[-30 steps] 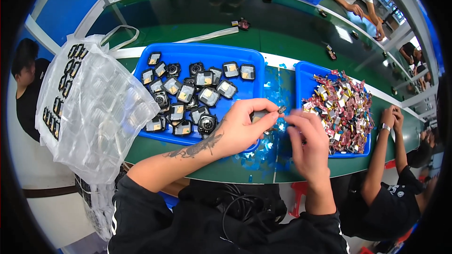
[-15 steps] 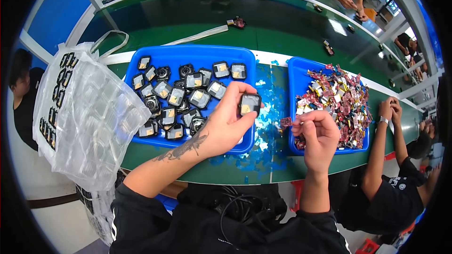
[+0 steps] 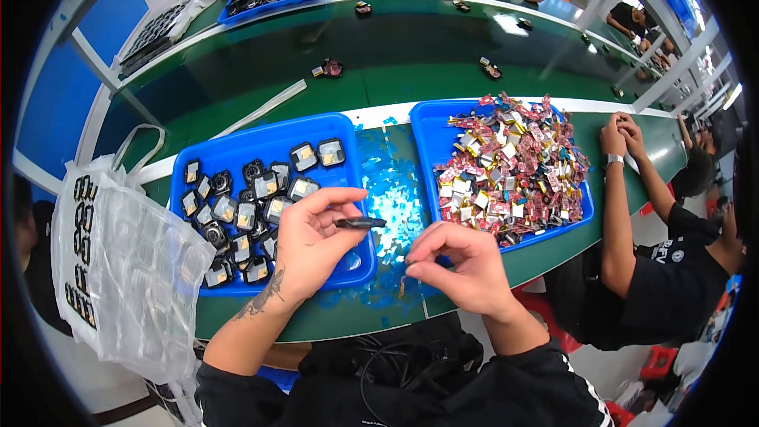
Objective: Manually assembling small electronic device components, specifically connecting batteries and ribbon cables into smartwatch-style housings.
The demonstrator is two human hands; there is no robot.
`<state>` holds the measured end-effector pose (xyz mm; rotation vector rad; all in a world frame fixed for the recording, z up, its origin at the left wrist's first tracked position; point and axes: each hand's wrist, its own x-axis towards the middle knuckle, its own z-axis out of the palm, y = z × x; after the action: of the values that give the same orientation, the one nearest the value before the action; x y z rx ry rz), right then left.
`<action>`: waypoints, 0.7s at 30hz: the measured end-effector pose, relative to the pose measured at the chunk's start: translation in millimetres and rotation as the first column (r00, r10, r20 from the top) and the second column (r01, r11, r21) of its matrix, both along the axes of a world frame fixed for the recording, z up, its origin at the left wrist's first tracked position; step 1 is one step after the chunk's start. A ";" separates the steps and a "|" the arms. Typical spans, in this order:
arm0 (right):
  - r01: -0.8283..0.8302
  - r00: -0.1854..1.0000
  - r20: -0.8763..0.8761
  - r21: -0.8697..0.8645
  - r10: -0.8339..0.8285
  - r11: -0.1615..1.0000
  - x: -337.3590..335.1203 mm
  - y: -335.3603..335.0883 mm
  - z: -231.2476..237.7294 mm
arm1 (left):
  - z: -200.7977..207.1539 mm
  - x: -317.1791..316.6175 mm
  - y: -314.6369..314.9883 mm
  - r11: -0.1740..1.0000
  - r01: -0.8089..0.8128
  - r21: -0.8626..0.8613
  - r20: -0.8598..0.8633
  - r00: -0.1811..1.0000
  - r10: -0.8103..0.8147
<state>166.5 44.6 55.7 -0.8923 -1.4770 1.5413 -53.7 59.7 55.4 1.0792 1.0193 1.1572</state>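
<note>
While the left hand (image 3: 310, 239) holds a black case (image 3: 360, 223), the right hand (image 3: 465, 265) is pinched narrow; I can't tell around what.

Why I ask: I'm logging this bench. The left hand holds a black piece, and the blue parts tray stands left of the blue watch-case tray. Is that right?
Not quite: the parts tray stands right of the watch-case tray, not left, as the head view shows. The left hand does hold a black piece, and both trays are blue.
</note>
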 end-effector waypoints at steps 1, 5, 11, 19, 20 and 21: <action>0.005 1.000 0.000 0.002 -0.005 1.000 -2.8 0.3 0.6 | -1.5 1.2 -0.5 1.000 0.005 0.002 0.000 1.000 -0.005; 0.022 0.987 0.145 0.296 -0.068 0.955 -16.3 3.3 -0.7 | -9.8 8.7 -3.0 1.000 0.002 0.021 0.035 0.999 -0.003; 0.124 0.955 0.219 0.320 -0.200 0.939 -18.4 6.9 -7.4 | -5.4 7.3 -10.0 0.970 0.210 -0.118 0.226 0.957 -0.180; 0.216 0.973 0.045 0.159 -0.226 0.963 -9.9 1.3 1.1 | -14.3 10.2 -6.8 0.983 0.151 -0.109 0.191 0.973 -0.128; 0.222 0.962 0.097 0.272 -0.257 0.936 -15.0 3.9 -1.0 | -11.3 9.8 -9.2 0.982 0.151 -0.116 0.199 0.972 -0.126; 0.216 0.964 0.097 0.263 -0.248 0.940 -18.7 6.2 0.1 | -8.1 11.3 -9.9 0.980 0.160 -0.118 0.211 0.968 -0.133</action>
<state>147.9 50.8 55.8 -0.9901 -1.5548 1.1140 -42.4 49.8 47.3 0.8948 0.8318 1.0393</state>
